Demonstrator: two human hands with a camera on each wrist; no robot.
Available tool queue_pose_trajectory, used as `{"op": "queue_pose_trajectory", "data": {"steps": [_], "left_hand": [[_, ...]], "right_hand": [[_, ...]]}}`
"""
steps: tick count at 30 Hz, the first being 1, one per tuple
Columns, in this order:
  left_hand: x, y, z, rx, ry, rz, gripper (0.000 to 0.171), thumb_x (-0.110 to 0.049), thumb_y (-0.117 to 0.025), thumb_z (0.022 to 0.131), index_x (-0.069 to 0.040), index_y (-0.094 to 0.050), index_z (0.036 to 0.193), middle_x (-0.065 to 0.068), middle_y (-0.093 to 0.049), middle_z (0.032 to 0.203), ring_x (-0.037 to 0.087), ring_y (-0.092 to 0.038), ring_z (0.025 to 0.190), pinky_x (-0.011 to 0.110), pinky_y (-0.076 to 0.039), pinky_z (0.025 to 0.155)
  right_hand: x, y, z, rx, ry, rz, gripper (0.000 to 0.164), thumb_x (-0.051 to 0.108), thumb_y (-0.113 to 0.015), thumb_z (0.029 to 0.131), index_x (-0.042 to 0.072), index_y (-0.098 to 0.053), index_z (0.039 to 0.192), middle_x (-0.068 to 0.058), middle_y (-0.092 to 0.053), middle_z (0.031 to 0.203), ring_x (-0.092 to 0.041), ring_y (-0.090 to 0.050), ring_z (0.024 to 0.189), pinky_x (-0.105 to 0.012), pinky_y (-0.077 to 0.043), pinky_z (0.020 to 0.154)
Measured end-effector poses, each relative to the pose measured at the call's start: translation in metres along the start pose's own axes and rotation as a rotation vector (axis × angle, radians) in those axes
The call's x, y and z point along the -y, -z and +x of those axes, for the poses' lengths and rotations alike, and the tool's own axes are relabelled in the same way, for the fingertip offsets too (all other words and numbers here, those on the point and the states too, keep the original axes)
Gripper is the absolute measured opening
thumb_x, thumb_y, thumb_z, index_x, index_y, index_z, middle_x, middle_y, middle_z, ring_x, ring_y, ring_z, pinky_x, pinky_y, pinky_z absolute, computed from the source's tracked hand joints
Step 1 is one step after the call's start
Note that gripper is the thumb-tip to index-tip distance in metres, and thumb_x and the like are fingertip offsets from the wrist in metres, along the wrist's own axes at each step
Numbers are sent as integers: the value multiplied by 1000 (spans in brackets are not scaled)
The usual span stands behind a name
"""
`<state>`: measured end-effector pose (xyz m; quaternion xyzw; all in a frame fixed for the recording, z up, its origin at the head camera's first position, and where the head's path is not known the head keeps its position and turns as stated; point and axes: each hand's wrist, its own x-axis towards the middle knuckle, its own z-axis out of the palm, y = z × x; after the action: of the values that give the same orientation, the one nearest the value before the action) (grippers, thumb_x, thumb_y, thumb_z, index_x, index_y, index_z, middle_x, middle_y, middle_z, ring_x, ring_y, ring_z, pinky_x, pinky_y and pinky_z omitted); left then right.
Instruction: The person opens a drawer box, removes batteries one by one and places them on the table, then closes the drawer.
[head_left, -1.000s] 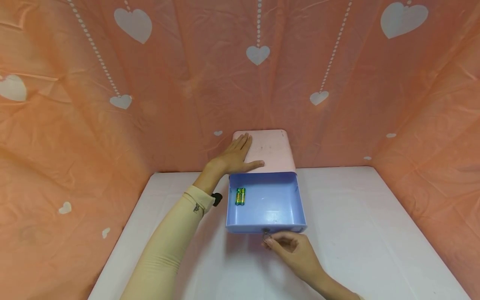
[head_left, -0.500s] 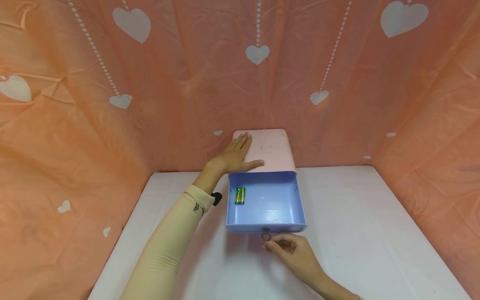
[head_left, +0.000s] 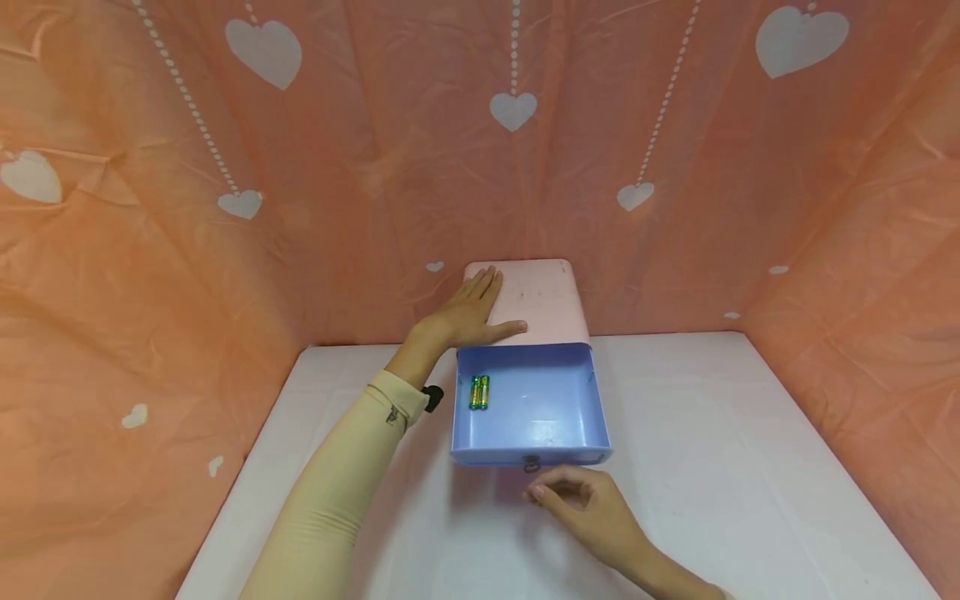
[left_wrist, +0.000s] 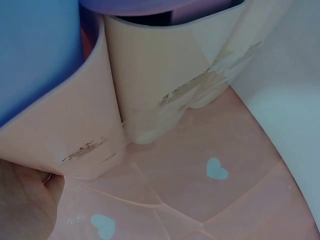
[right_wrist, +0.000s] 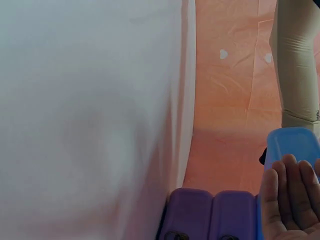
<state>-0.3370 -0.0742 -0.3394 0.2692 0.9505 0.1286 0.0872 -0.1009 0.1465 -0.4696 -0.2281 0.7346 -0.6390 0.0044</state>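
My left hand (head_left: 467,317) rests with spread fingers on the top of a pink drawer cabinet (head_left: 543,300); part of the palm shows at the lower left of the left wrist view. A blue drawer (head_left: 551,392) is pulled out of the cabinet toward me. Two green-and-gold batteries (head_left: 479,392) lie side by side at its left inside. A small ring pull (head_left: 532,467) hangs on the drawer front. Just below and right of this ring is my right hand (head_left: 588,510), its fingers loosely bent, holding nothing. In the right wrist view those fingers (right_wrist: 290,195) look nearly straight.
Purple drawer fronts (right_wrist: 190,212) with rings sit beside the blue one in the right wrist view. The white table (head_left: 705,442) spreads around the cabinet. An orange sheet with white hearts (head_left: 660,258) hangs close behind the cabinet and along both sides.
The right fingers have let go of the ring pull and stand slightly apart from it. The ring has swung against the drawer front. The left hand and the drawer have not visibly moved.
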Motion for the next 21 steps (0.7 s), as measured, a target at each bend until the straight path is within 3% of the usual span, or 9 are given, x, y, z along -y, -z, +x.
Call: {"op": "queue_pose_trajectory", "data": {"steps": [7,15,21], "left_hand": [[0,-1,2,5,1,-5,113,-76,-49,101,-9,8,172,8,15,180,25,14,166,42,1,134],[-2,0,-2,-14,-3,-12,113,-75,-51,101,-8,6,172,10,13,180,25,12,166,44,-1,135],[-1,0,-1,2,-5,-2,111,-72,-49,102,-7,7,172,11,14,180,25,14,166,43,1,134]], "right_hand": [[13,4,3,13,64,-87,12,9,-73,104,16,-82,108,2,-81,105,-16,-76,96,-30,-62,86],[37,8,12,68,263,-128,20,1,-73,102,15,-80,113,2,-81,109,-15,-76,101,-30,-62,89],[56,11,23,74,385,-173,28,-4,-76,97,18,-78,114,4,-79,106,-12,-73,95,-30,-62,85]]}}
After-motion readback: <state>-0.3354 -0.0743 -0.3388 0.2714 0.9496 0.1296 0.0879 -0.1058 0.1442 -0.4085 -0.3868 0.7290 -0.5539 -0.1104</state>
